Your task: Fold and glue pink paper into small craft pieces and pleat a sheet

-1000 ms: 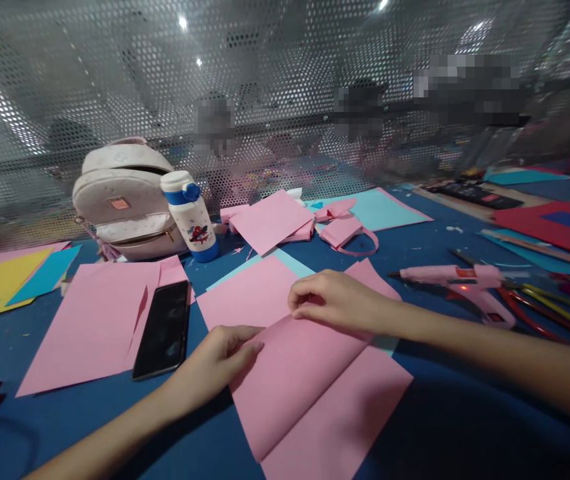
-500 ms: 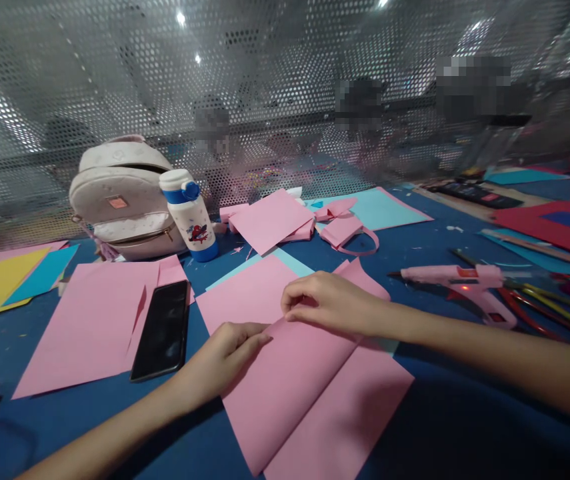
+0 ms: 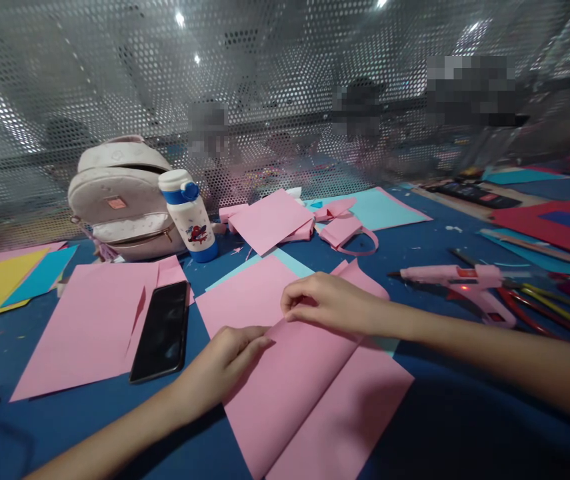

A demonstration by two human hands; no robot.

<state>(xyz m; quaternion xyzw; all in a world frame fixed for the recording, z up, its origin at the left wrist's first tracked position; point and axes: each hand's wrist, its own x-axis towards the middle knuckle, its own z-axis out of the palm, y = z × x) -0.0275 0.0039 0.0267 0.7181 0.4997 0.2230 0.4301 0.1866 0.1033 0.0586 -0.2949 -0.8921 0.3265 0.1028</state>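
Head | left hand (image 3: pixel 222 363), right hand (image 3: pixel 329 303) both pinch pink sheet (image 3: pixel 325 413) far edge | phone (image 3: pixel 161 331) just left

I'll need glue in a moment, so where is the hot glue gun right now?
In the head view the pink hot glue gun lies on the blue table at the right, just right of the right hand and beyond its forearm.
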